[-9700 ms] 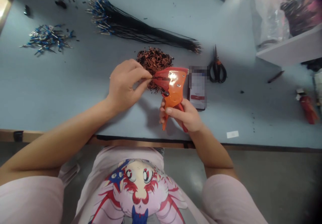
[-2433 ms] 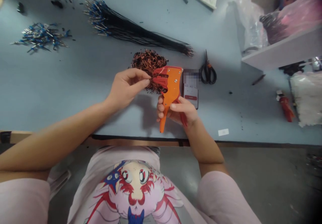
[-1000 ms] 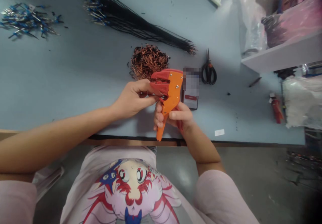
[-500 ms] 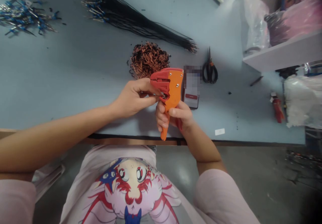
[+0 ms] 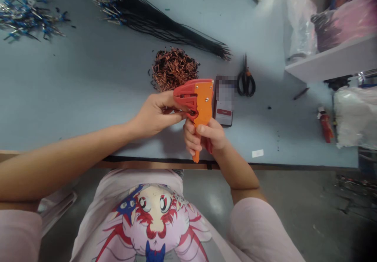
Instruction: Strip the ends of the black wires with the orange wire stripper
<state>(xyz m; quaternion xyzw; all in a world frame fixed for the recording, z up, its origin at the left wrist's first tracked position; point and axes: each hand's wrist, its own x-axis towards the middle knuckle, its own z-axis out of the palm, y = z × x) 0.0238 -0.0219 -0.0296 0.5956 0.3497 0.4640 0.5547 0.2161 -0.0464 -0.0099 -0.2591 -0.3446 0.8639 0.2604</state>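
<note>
wire stripper [image 5: 202, 97], orange and red: clamped in right hand [image 5: 206, 135], held upright beside the phone [image 5: 223, 105]. left hand [image 5: 157, 114] pinched short black wire [image 5: 173, 109], end newly moved into the lower notch [image 5: 193, 113].

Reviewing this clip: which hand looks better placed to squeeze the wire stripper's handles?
Probably the right hand: it already wraps the grip of the orange-and-red wire stripper, while the left hand pinches a thin dark wire at the tool's jaws.

The wire [image 5: 176, 109] ends hidden inside the wire stripper [image 5: 202, 101].
</note>
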